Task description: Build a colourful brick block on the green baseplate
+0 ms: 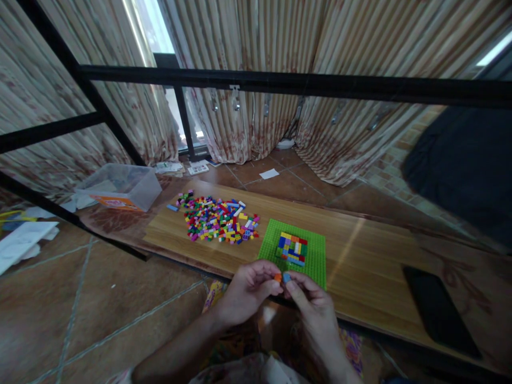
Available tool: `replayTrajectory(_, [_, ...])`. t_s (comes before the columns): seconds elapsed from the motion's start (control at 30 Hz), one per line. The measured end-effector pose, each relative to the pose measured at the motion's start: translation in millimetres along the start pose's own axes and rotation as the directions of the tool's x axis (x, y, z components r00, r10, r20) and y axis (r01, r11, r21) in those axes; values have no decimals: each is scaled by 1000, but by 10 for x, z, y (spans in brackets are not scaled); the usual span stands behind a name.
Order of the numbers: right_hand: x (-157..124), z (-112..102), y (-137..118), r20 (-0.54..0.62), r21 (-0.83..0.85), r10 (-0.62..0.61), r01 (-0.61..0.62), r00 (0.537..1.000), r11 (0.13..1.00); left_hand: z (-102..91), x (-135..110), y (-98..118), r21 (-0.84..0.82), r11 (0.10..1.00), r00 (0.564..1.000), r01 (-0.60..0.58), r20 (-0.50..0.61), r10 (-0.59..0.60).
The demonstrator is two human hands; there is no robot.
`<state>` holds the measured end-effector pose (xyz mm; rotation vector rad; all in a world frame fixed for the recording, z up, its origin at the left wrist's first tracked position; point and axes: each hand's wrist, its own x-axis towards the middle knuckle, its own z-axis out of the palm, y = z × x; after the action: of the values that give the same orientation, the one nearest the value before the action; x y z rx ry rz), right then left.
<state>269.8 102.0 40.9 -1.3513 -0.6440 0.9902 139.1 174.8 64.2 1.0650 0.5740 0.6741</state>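
My left hand (254, 287) pinches a small orange toy brick (277, 277) between thumb and fingers. Close beside it, my right hand (310, 296) grips a small light-blue toy brick (286, 277). The two bricks are held a short way apart, over the table's near edge. Just beyond my hands lies a green studded baseplate (316, 245), its near left part hidden by my fingers. On it sits a square of multicoloured bricks (293, 248) in red, yellow, blue, white and other colours.
A heap of loose bricks (218, 218) spreads over the left of the wooden tabletop (360, 261). Past the table's left end stands a clear plastic box (124, 184). A dark flat slab (440, 309) rests at the right. Black metal bars (280, 82) cross beyond the table.
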Motion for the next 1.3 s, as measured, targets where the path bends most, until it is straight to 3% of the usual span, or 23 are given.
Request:
replayTrajectory(0.07, [62, -51, 36, -67, -5, -4, 4, 998, 1000, -44, 15, -26, -29, 999, 1000, 23, -7, -23])
replayTrajectory(0.17, [200, -188, 80, -156, -138, -86, 64, 984, 988, -177, 41, -114, -6, 998, 998, 58, -30, -58])
replayTrajectory(0.27, [366, -335, 74, -126, -371, -210, 150, 970, 917, -403, 96, -233, 124, 991, 989, 45, -143, -27])
replayTrajectory(0.4, [606, -405, 6, 12, -657, -346, 269, 938, 704, -792, 219, -329, 502, 864, 914, -37, -333, 233])
replayTrajectory(0.5, [792, -370, -11, 112, -786, -423, 340, 899, 516, -1039, 296, -333, 693, 721, 874, -16, -341, 347])
replayTrajectory(0.6, [939, -336, 24, 214, -852, -452, 392, 866, 347, -1183, 335, -335, 761, 648, 852, -4, -337, 400])
replayTrajectory(0.73, [1032, -330, 87, 274, -887, -443, 402, 854, 228, -1252, 360, -383, 776, 630, 831, -13, -342, 439])
replayTrajectory(0.93, [1058, -300, 98, 273, -913, -413, 369, 869, 173, -1274, 374, -444, 810, 585, 816, -40, -312, 487])
replayTrajectory(1.13, [1071, -266, 46, 289, -929, -390, 354, 874, 106, -1266, 347, -430, 847, 531, 831, -10, -289, 475])
replayTrajectory(1.3, [1097, -236, -17, 347, -932, -321, 362, 881, -15, -1252, 341, -423, 849, 529, 835, 7, -296, 464])
